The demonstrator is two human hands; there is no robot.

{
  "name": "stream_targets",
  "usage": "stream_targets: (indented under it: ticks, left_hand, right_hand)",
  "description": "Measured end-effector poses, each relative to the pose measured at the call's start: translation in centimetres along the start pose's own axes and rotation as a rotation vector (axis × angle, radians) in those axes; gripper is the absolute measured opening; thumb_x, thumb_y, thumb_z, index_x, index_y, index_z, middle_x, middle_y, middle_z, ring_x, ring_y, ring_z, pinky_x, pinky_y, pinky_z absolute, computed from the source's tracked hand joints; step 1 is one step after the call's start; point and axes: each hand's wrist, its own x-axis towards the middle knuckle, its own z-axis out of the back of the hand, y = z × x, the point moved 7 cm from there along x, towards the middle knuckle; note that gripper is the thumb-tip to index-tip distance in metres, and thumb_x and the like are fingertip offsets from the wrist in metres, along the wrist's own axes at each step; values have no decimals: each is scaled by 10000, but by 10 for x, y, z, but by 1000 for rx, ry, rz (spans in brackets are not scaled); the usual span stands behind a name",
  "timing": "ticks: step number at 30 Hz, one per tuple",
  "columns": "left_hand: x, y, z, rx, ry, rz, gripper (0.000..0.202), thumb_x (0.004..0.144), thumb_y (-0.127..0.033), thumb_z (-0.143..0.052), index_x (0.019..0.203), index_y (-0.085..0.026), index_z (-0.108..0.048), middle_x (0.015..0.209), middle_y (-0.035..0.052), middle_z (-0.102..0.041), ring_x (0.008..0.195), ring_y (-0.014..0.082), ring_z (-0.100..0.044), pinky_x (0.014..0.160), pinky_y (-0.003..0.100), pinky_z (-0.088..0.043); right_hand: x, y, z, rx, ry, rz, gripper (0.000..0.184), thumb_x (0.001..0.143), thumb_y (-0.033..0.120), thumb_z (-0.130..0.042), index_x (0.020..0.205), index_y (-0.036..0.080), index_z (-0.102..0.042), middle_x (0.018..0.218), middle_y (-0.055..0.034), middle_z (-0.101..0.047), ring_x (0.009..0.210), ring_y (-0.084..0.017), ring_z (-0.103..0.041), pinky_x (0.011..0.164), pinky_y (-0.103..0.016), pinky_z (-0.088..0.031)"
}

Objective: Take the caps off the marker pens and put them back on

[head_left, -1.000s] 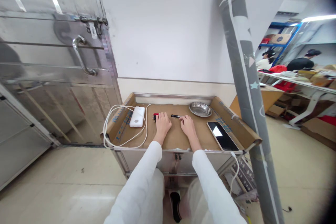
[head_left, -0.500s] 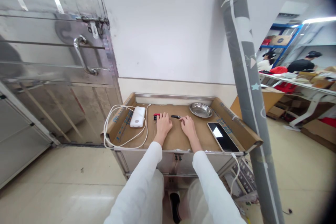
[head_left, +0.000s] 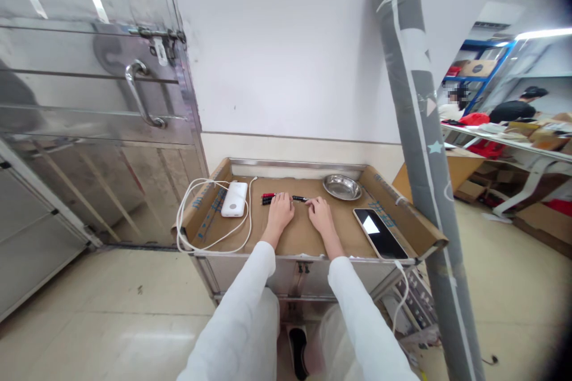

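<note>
Both my hands rest on a cardboard-lined metal cart (head_left: 313,237). My left hand (head_left: 281,212) lies flat, fingers stretched forward, just behind a red pen and a dark pen (head_left: 269,197) lying side by side. My right hand (head_left: 320,213) also lies flat, its fingertips touching the end of a black pen (head_left: 299,198). Neither hand grips anything.
A white power bank (head_left: 235,199) with a looped white cable (head_left: 196,214) sits at the left. A steel dish (head_left: 342,187) stands at the back right, a phone (head_left: 378,232) at the right. A rolled grey mat (head_left: 415,131) leans by the cart. A steel door (head_left: 89,101) is left; people work far right.
My left hand has drawn back slightly toward me, uncovering the red and dark pens it was lying over. My right hand has stayed put.
</note>
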Motion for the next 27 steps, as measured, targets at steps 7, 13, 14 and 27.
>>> stream_targets:
  ticks: [7,13,14,27]
  left_hand:
    - [1,0,-1,-45,23,-3,89,859,-171,-458,936,-170,-502,971,83,-587,966,207,-543,881,335,-403]
    - [1,0,0,-27,23,1,88,861,-175,-455,929,-172,-512,963,81,-587,954,211,-545,874,332,-411]
    - [1,0,1,-23,24,2,89,862,-176,-455,930,-173,-512,966,81,-588,953,213,-545,871,334,-411]
    - [0,1,0,-25,24,26,82,864,-181,-462,935,-187,-503,979,71,-595,959,220,-544,826,333,-409]
  right_hand:
    - [0,0,0,-19,8,-19,265,843,89,-416,940,181,-645,960,-70,-595,886,-189,-509,808,-286,-352]
    - [1,-2,-1,-6,0,-10,266,841,93,-418,936,188,-648,958,-73,-594,884,-190,-514,797,-290,-353]
    - [1,-2,-2,0,-2,-9,268,841,94,-415,936,187,-648,958,-73,-594,884,-190,-515,800,-291,-355]
    - [1,-4,-2,23,-13,-16,264,845,100,-417,928,185,-652,946,-66,-592,869,-179,-522,797,-281,-363]
